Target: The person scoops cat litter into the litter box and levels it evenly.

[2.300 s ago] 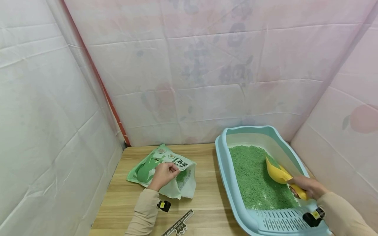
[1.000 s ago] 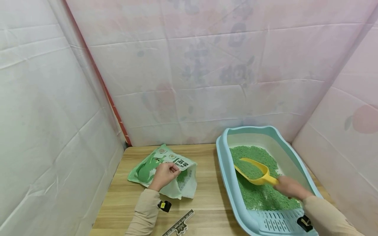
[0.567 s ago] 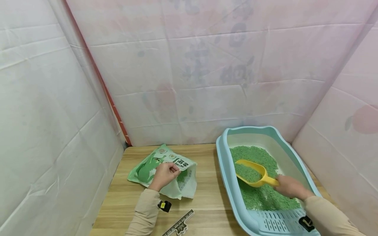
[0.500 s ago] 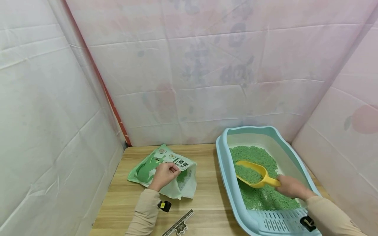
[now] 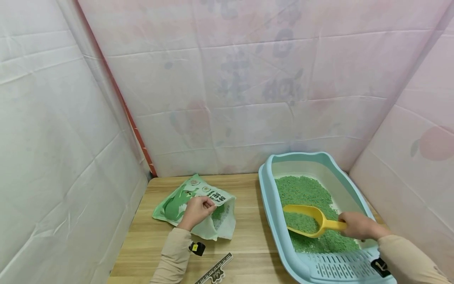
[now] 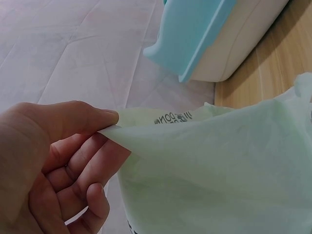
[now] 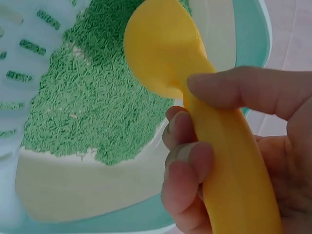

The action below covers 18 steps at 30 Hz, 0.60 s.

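My right hand grips the handle of a yellow scoop, its bowl loaded with green pellets and held over the litter box. In the right wrist view the thumb lies along the top of the scoop's handle and the fingers curl beneath. Green pellet litter covers most of the box floor, with pale patches showing through. On the left, my left hand pinches the edge of the open mouth of a green and white litter bag. The left wrist view has that bag edge between thumb and fingers.
A slotted light-blue grate forms the near end of the litter box. A dark ruler-like clip lies on the wooden table between bag and box. Pale sheeting walls in the back and both sides.
The scoop has come from the box's right side, dipped through the litter to the left, and now sits nearer to me, loaded with pellets. The left hand keeps its place on the bag.
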Motion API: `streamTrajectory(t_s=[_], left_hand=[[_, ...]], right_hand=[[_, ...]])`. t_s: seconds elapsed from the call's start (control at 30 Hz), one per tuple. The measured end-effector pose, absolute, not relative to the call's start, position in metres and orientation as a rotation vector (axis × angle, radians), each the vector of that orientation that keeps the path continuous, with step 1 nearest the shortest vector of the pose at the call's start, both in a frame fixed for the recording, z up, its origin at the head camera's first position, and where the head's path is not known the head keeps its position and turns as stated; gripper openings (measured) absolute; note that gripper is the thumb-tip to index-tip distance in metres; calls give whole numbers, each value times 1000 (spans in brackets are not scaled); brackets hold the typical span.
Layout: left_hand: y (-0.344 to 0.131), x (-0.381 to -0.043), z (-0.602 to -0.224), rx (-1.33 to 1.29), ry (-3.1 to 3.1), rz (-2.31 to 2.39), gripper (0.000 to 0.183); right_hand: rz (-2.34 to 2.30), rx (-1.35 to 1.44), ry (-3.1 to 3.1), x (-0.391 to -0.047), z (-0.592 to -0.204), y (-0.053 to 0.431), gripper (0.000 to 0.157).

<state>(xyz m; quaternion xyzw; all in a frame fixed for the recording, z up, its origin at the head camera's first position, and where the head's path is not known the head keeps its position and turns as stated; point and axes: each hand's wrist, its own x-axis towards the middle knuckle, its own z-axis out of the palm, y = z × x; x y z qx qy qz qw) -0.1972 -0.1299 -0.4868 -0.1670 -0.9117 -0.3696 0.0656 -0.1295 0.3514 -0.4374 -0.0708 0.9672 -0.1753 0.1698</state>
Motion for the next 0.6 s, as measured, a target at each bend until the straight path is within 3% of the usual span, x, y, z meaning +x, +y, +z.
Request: streamTrajectory(t_s=[0.6], left_hand=[[-129, -198, -486, -479, -2757, -1128, 11]], right_hand=[[-425, -119, 2743, -129, -432, 368, 17]])
